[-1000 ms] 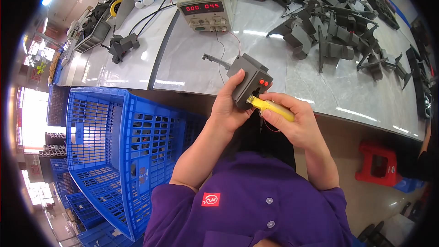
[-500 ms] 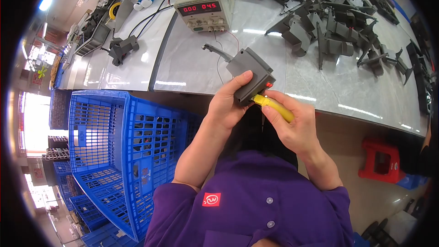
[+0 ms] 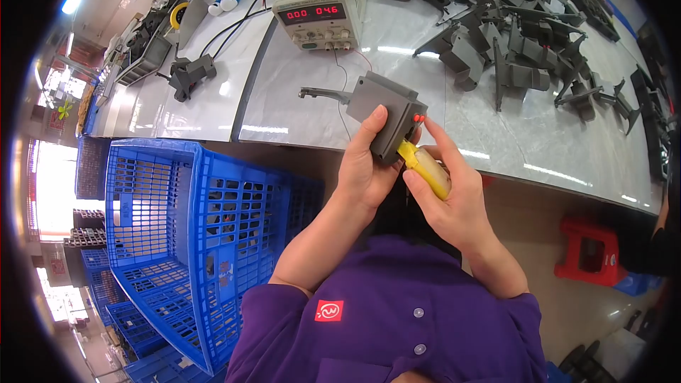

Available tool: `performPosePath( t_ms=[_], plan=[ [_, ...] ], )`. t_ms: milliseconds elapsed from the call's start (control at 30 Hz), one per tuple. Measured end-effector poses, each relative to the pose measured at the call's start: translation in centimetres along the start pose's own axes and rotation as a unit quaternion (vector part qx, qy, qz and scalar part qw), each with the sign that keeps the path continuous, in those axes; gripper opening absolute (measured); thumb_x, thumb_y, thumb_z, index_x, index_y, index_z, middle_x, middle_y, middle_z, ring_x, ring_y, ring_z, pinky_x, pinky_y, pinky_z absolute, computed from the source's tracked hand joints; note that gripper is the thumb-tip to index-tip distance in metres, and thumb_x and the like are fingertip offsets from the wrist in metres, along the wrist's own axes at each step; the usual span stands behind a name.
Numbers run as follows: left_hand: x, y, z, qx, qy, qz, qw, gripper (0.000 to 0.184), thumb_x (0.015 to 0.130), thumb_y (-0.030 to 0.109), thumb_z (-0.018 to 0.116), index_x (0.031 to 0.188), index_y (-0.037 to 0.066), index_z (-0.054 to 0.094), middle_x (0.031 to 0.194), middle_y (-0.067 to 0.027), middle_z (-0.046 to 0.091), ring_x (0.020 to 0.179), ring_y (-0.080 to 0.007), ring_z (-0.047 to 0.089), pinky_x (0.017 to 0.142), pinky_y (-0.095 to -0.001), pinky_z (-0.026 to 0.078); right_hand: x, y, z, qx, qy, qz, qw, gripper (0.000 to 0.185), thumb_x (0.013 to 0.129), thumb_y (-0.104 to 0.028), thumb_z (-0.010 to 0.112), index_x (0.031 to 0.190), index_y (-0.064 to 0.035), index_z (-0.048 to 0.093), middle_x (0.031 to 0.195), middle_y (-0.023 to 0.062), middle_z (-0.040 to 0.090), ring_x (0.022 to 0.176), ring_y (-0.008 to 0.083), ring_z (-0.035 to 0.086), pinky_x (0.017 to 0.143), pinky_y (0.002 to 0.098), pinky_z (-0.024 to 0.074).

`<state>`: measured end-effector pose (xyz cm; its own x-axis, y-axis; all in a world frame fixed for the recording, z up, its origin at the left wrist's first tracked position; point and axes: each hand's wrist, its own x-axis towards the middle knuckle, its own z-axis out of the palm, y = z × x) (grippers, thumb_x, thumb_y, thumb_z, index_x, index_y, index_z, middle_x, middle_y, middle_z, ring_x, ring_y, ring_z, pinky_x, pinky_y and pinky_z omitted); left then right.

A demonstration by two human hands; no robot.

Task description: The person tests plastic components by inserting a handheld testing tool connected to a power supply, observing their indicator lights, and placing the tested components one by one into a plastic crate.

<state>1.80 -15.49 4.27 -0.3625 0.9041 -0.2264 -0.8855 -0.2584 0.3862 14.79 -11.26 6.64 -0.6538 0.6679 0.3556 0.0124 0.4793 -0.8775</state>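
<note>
My left hand (image 3: 369,163) is closed round a dark grey plastic housing (image 3: 386,103), its thumb lying across the upper face. A thin arm sticks out from the housing to the left. My right hand (image 3: 454,188) grips a yellow handheld tool (image 3: 429,174) whose front end meets the housing's lower right edge; the exact kind of tool is not clear. My right index finger reaches up beside small red parts (image 3: 419,118) on that edge. The left fingertips are hidden under the housing.
A bench power supply (image 3: 319,10) with red digits stands behind the housing, thin wires hanging from its front. Grey plastic parts (image 3: 525,50) are heaped at the right of the table (image 3: 298,113). A blue crate (image 3: 202,241) stands left of me; a red stool (image 3: 589,252) is at right.
The housing has turned, so its thin arm now points more level to the left. My right index finger has stretched up toward the red parts, and the yellow tool sits at a steeper angle.
</note>
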Motion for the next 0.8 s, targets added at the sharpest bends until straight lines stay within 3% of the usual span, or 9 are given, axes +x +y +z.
performPosePath(
  t_ms=[67,133,300,400,533,600,667,700,800],
  plan=[
    [0.0,-0.4,-0.1,0.008,-0.001,0.013,1.000,0.044,0.086,0.026,0.057,0.117,-0.003,0.047,0.111,-0.0156,0.056,0.107,-0.0254,0.052,0.095,-0.0363,0.041,0.0,0.1,-0.5,0.061,-0.033,0.059,0.996,0.053,0.077,-0.003,0.062,0.125,0.0055,0.042,0.094,0.0186,0.060,0.080,0.0280,0.061,0.072,0.0312,0.0481],
    [0.0,-0.4,-0.1,0.024,-0.007,0.002,1.000,0.043,0.086,0.027,0.056,0.117,-0.003,0.047,0.110,-0.0153,0.056,0.106,-0.0250,0.053,0.095,-0.0361,0.041,0.1,0.5,-0.7,-0.005,-0.049,-0.004,0.999,0.058,0.077,-0.003,0.061,0.129,0.0059,0.038,0.092,0.0174,0.060,0.078,0.0256,0.061,0.071,0.0296,0.0477],
    [-0.3,-0.1,0.3,0.061,0.000,-0.015,0.998,0.042,0.088,0.028,0.054,0.116,-0.002,0.048,0.110,-0.0150,0.057,0.104,-0.0238,0.054,0.093,-0.0355,0.042,-0.4,0.3,-0.5,-0.005,-0.030,-0.004,1.000,0.058,0.076,-0.002,0.061,0.129,0.0058,0.038,0.089,0.0174,0.060,0.075,0.0256,0.061,0.068,0.0303,0.0482],
    [-0.3,-0.2,0.5,0.045,0.022,-0.015,0.999,0.031,0.085,0.027,0.060,0.105,0.004,0.055,0.094,-0.0073,0.061,0.086,-0.0158,0.058,0.076,-0.0288,0.048,-0.4,0.4,0.2,-0.013,0.020,-0.052,0.998,0.057,0.076,0.000,0.060,0.129,0.0057,0.040,0.085,0.0171,0.060,0.070,0.0262,0.061,0.065,0.0311,0.0486],
    [-0.5,0.1,0.4,0.066,0.013,-0.023,0.997,0.031,0.085,0.027,0.061,0.105,0.005,0.055,0.093,-0.0067,0.061,0.083,-0.0156,0.058,0.074,-0.0283,0.048,-0.2,0.7,-0.2,-0.024,-0.011,-0.076,0.997,0.057,0.075,0.000,0.060,0.128,0.0055,0.040,0.085,0.0160,0.060,0.070,0.0243,0.061,0.065,0.0301,0.0486],
    [-0.4,0.4,-0.1,0.105,0.005,-0.024,0.994,0.037,0.086,0.026,0.058,0.112,0.001,0.049,0.103,-0.0102,0.058,0.093,-0.0186,0.057,0.082,-0.0309,0.046,-0.3,1.0,-0.3,-0.029,-0.011,-0.100,0.995,0.056,0.075,0.000,0.060,0.128,0.0052,0.041,0.084,0.0147,0.060,0.070,0.0211,0.061,0.066,0.0284,0.0482],
    [-0.4,0.4,0.2,0.122,-0.002,-0.022,0.992,0.039,0.087,0.025,0.057,0.115,0.000,0.045,0.108,-0.0119,0.057,0.098,-0.0201,0.057,0.086,-0.0323,0.046,-0.5,2.1,-0.2,0.052,-0.014,-0.020,0.998,0.057,0.076,0.000,0.060,0.130,0.0036,0.040,0.086,0.0115,0.060,0.072,0.0171,0.060,0.066,0.0256,0.0478],
    [-0.6,0.1,0.8,0.190,0.014,0.061,0.980,0.037,0.087,0.022,0.057,0.114,0.000,0.044,0.107,-0.0117,0.056,0.097,-0.0194,0.057,0.085,-0.0311,0.046,-0.7,3.6,0.2,0.146,0.001,0.002,0.989,0.055,0.077,-0.002,0.060,0.128,0.0016,0.040,0.085,0.0089,0.060,0.066,0.0124,0.056,0.057,0.0224,0.0459],
    [-1.4,-1.1,1.8,0.366,-0.005,0.230,0.902,0.048,0.086,0.006,0.057,0.123,-0.001,0.027,0.116,-0.0122,0.046,0.105,-0.0187,0.051,0.086,-0.0288,0.044,-1.0,7.2,0.6,0.484,-0.025,0.176,0.857,0.039,0.078,-0.010,0.057,0.114,-0.0034,0.041,0.078,0.0098,0.056,0.048,0.0095,0.044,0.038,0.0190,0.0306]
  ],
)
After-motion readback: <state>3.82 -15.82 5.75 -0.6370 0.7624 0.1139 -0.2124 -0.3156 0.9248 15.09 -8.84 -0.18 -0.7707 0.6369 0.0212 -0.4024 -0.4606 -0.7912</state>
